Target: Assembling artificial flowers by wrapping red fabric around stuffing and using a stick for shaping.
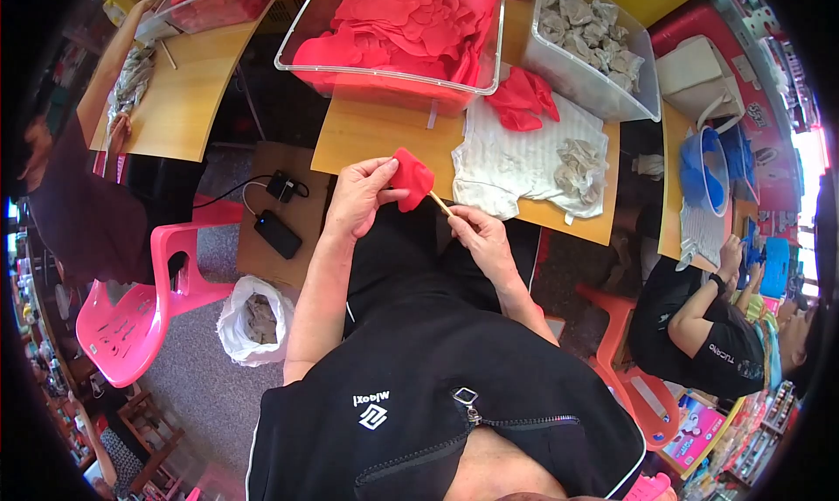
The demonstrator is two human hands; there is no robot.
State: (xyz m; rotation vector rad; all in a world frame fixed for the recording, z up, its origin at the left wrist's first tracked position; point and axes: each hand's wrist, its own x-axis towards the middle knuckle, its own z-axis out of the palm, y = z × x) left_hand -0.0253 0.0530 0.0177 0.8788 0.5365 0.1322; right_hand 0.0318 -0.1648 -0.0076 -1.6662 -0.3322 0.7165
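My left hand point(364, 193) pinches the edge of a red fabric petal point(413, 178) between thumb and fingers. A thin wooden stick point(440, 203) meets the petal's lower right edge, and my right hand point(482, 235) grips the stick's other end. Both hands are above my lap, at the table's near edge. Beyond them a clear plastic bin point(393, 81) holds a heap of red petals point(413, 29). A stained white cloth point(491, 153) lies to the right, bearing loose red pieces point(522, 99) and a crumpled greyish bundle point(580, 170).
A second clear bin point(590, 94) holds crumpled greyish bundles. Left of me are a pink chair point(164, 284), a white sack point(254, 320) and a black power bank point(278, 233) with cables. People sit at tables on both sides; a tub of blue pieces point(704, 170) stands right.
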